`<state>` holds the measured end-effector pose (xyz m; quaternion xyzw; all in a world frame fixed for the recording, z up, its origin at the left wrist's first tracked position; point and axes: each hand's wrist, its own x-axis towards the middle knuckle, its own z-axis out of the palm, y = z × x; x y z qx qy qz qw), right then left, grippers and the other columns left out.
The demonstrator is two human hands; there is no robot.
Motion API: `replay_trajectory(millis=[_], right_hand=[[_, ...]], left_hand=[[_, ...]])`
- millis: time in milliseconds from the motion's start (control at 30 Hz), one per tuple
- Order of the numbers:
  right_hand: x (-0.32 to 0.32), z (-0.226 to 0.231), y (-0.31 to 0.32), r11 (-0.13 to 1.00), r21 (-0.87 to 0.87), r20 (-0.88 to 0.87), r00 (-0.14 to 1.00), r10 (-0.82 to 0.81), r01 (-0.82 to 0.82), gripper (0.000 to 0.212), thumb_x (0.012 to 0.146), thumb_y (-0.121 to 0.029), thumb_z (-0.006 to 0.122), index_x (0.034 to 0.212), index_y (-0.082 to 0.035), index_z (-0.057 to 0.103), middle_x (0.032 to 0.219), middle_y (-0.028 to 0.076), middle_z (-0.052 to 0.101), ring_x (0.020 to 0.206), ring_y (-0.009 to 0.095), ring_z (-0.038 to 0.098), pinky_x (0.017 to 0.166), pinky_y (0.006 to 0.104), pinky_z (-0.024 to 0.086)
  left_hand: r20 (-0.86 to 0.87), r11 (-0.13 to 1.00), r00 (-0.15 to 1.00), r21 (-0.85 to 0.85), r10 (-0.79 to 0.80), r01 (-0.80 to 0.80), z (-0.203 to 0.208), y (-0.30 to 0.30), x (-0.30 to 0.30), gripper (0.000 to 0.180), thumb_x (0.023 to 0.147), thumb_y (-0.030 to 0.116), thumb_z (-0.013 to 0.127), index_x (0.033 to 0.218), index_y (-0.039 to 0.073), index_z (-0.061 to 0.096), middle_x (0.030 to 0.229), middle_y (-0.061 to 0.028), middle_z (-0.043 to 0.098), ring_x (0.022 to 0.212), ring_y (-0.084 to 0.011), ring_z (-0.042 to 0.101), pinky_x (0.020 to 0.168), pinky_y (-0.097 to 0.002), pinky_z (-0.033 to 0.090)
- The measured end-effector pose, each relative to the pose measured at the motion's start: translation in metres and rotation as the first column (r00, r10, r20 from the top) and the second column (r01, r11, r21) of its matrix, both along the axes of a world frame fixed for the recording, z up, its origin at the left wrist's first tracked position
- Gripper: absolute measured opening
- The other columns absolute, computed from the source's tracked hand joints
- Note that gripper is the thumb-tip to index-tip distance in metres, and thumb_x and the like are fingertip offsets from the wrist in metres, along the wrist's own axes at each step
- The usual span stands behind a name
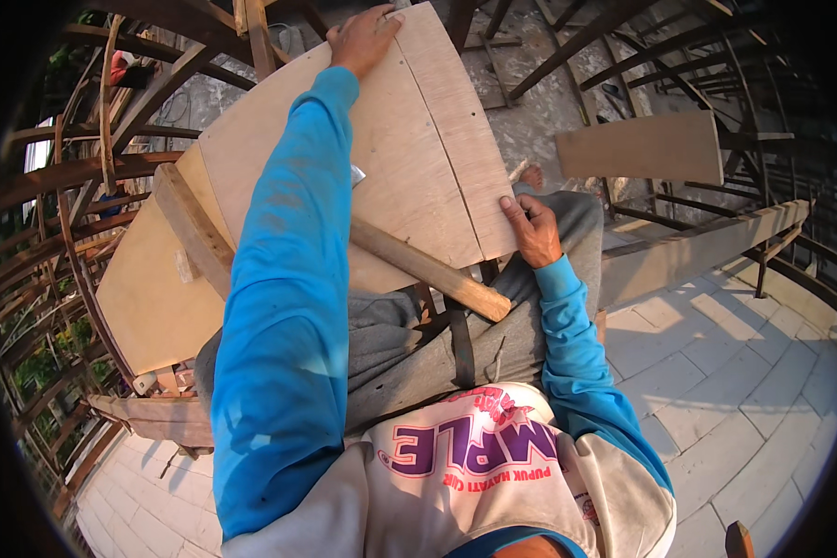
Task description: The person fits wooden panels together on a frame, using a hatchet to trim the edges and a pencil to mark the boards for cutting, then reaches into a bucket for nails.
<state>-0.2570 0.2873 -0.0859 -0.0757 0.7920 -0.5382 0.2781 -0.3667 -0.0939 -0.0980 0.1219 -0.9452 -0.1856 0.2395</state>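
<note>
To your left, a yellowish panel [149, 302] adjoins the broad plywood sheet [402, 158] in front of your lap, and your left hand [366, 42] grasps that sheet's far edge. A narrow plywood strip [458, 149] lies along its right side, your right hand [534, 232] gripping the near end, thumb on top; farther right sits another plywood piece [642, 151].

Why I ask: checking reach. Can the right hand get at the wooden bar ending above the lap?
Probably yes: the wooden bar has an uncovered end nearby, though the right hand holds the plywood panel.
</note>
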Motion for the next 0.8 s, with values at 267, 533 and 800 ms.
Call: replay_trajectory(millis=[267, 533, 800], right_hand=[[-0.005, 0.002, 0.0, 0.999, 0.017, 0.0, 0.999, 0.04, -0.04, 0.043, 0.09, -0.037, 0.066, 0.072, 0.002, 0.058, 0.057, 0.004, 0.047, 0.057, 0.008, 0.04, 0.051, 0.0289, 0.037], [-0.006, 0.008, -0.003, 0.997, 0.062, -0.024, 0.998, 0.057, -0.055, 0.045, 0.09, -0.038, 0.065, 0.07, 0.001, 0.057, 0.057, 0.003, 0.047, 0.056, 0.008, 0.04, 0.05, 0.0287, 0.037], [-0.009, 0.008, -0.007, 0.999, -0.001, 0.026, 0.999, 0.047, -0.047, 0.042, 0.091, -0.038, 0.065, 0.074, 0.0, 0.06, 0.06, 0.001, 0.05, 0.058, 0.007, 0.043, 0.053, 0.0258, 0.038]], left_hand=[[0.07, 0.965, 0.998, 0.26, -0.001, -0.017, 0.007, -0.003, -0.014, 0.035, 0.088, 0.035, 0.058, 0.106, 0.008, 0.07, 0.099, -0.0114, 0.071, 0.098, -0.0286, 0.065, 0.087, -0.0383, 0.048], [0.173, 0.618, 0.967, 0.786, -0.186, -0.022, 0.007, -0.037, -0.025, 0.022, 0.082, 0.017, 0.071, 0.096, -0.001, 0.073, 0.082, -0.0057, 0.071, 0.071, -0.0117, 0.062, 0.066, -0.0288, 0.051], [0.074, 0.749, 0.986, 0.66, -0.149, 0.063, 0.021, -0.033, -0.015, 0.021, 0.083, 0.016, 0.066, 0.095, 0.0, 0.073, 0.084, -0.0081, 0.072, 0.076, -0.0144, 0.064, 0.071, -0.0299, 0.051]])
